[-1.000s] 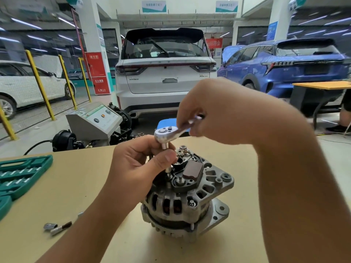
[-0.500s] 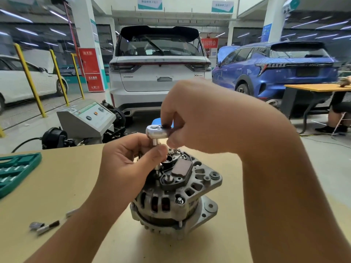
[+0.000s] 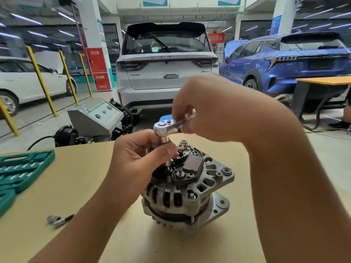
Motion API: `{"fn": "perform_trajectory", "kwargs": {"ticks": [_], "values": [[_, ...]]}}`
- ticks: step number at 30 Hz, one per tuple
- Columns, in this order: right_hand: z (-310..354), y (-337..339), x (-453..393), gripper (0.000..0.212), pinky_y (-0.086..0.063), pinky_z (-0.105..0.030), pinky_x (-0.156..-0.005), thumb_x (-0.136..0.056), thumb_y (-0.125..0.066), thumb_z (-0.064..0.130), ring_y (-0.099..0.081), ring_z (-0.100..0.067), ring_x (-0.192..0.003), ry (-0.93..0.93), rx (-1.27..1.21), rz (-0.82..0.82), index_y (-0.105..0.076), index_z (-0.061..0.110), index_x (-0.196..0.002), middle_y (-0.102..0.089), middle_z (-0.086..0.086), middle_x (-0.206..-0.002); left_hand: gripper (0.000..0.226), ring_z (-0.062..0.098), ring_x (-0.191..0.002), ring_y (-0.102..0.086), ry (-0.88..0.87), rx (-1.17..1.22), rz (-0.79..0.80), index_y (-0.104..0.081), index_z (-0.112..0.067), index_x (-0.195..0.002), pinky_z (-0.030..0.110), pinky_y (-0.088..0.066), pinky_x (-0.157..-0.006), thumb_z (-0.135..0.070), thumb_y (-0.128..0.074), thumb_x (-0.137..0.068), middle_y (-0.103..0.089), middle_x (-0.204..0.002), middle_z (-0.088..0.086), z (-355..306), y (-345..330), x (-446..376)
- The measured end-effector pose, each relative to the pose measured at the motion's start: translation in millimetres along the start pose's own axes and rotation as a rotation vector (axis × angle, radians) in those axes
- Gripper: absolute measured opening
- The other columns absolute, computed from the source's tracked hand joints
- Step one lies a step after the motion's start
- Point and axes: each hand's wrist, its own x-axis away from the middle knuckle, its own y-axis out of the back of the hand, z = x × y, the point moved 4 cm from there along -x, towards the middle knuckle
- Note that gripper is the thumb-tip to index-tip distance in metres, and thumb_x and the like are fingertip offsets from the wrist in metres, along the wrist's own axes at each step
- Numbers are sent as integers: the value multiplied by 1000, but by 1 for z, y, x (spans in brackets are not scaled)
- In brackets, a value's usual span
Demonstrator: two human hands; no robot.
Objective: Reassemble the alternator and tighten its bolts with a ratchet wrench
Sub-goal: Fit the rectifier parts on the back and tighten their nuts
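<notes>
- While the left hand (image 3: 140, 158) pinches the extension bar (image 3: 167, 154), the right hand (image 3: 205, 109) grips the ratchet wrench (image 3: 167, 127) handle.
- Step: tightening a rear bolt, apparently seated, on the alternator (image 3: 190, 188).
- Next: swing the handle, socket square.

Not much readable from where I'm sitting tbh. White SUV (image 3: 167, 73) has an "X" badge on the tailgate, rest too small. Red sign (image 3: 98, 69) on the pillar and overhead banners (image 3: 154, 0): Chinese chars, too blurry.
</notes>
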Motion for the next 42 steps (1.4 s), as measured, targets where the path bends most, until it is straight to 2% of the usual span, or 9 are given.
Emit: {"fn": "perform_trajectory", "kwargs": {"ticks": [5,9,14,19,22,29,33,38,42], "values": [[2,1,3,4,-61,-44,-75,-83,-76,23,-67,-20,-75,34,73,10,-76,21,-86,-71,3,-81,10,24,-72,-74,-25,-20,-69,-82,-29,-88,27,-59,-70,-31,-80,-79,-77,-78,3,1,0,0],[-4,5,4,18,-56,-31,-71,-86,-77,19,-64,-11,-81,-2,-63,5,-75,36,-85,-68,15,-83,11,40,-75,-67,-3,23,11,-81,-22,-87,58,-58,-78,-29,-81,-79,-74,-80,7,2,3,-1],[-2,3,5,9,-52,-26,-58,-80,-83,31,-60,-7,-67,47,-1,17,-75,28,-82,-64,13,-72,11,26,-70,-71,-12,-15,-55,-82,-27,-86,34,-60,-71,-36,-81,-80,-76,-76,4,0,-2,-1],[-7,4,2,20,-55,-30,-71,-86,-77,17,-64,-10,-81,12,-80,13,-74,37,-85,-67,16,-84,10,44,-78,-67,-9,-4,20,-82,-24,-87,52,-59,-78,-32,-80,-82,-75,-79,5,1,0,-2],[-1,0,1,1,-61,-37,-70,-84,-76,25,-67,-18,-75,45,9,20,-75,25,-83,-69,8,-79,11,35,-77,-72,-18,-23,10,-82,-26,-91,42,-62,-76,-33,-80,-83,-77,-81,2,0,1,-2],[-9,3,0,18,-50,-27,-62,-87,-76,18,-62,-10,-79,11,-65,9,-76,36,-90,-66,16,-86,8,33,-78,-73,27,2,44,-81,-27,-86,37,-61,-77,-32,-79,-80,-75,-79,1,3,1,-2],[-2,3,5,18,-47,-29,-55,-74,-78,48,-61,-10,-68,53,-11,46,-74,32,-83,-63,14,-72,7,19,-70,-72,5,1,-11,-82,-26,-87,27,-59,-70,-31,-80,-83,-77,-77,5,2,-2,-2],[-7,2,-1,25,-50,-27,-61,-86,-75,14,-62,-9,-77,17,-53,3,-75,39,-85,-66,16,-80,7,28,-75,-71,34,26,60,-82,-24,-85,38,-60,-76,-30,-80,-82,-75,-77,2,2,0,-3],[-1,-2,-1,8,-56,-33,-60,-78,-82,28,-63,-14,-67,53,50,19,-74,27,-81,-65,10,-70,8,22,-75,-72,-5,-29,6,-82,-26,-90,36,-61,-75,-25,-84,-82,-78,-83,4,1,1,-3]]}}
